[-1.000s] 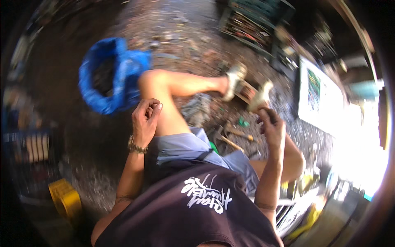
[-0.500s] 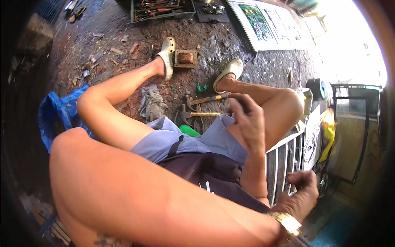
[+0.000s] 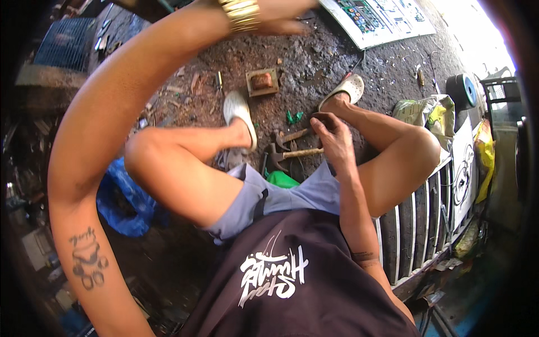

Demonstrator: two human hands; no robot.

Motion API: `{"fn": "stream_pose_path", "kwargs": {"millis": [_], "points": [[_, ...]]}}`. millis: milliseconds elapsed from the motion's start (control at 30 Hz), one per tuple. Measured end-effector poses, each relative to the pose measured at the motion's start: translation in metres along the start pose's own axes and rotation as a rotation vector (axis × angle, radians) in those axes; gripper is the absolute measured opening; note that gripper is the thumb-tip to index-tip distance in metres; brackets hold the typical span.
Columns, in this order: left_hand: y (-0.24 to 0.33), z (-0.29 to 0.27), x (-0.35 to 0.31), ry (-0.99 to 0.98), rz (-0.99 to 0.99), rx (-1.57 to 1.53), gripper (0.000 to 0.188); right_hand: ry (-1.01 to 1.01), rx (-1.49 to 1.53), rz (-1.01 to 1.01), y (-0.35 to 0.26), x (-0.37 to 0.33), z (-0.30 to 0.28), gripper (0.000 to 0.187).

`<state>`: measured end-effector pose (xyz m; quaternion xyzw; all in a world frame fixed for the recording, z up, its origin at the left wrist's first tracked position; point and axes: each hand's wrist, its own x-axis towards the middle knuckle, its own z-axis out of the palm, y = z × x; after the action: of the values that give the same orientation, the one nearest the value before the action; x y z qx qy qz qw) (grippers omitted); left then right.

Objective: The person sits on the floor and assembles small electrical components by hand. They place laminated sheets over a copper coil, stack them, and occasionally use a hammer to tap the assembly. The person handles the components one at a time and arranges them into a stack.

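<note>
1. The left hand [image 3: 278, 16] is showing blurred, nearest the left edge of the white panel [image 3: 387, 39]; its grip I cannot tell.
2. The right hand [image 3: 335, 139] is curling its fingers beside the nearer hammer [image 3: 303, 153]; whether it is grasping anything, I cannot tell.
3. This and a farther hammer [image 3: 296, 135] are lying on the ground [image 3: 323, 62], well apart from the panel's near left corner.

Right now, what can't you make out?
All in the head view:
- Left hand: blurred and cut by the top edge; grip unclear.
- Right hand: curled; anything small inside is hidden by it.
- Grey rag: partly behind the left leg.
- White panel: cut by the top edge.
</note>
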<state>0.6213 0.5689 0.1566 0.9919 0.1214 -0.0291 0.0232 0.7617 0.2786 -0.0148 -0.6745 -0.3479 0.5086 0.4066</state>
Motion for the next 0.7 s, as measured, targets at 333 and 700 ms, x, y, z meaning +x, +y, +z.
{"fn": "stream_pose_path", "kwargs": {"millis": [333, 700], "points": [[-0.138, 0.318, -0.080, -0.058, -0.874, -0.655, 0.056, 0.183, -0.608, 0.096, 0.086, 0.153, 0.168, 0.112], [0.000, 0.427, -0.191, 0.977, -1.646, -1.428, 0.030, 0.205, -0.778, 0.074, 0.067, 0.256, 0.213, 0.127]]}}
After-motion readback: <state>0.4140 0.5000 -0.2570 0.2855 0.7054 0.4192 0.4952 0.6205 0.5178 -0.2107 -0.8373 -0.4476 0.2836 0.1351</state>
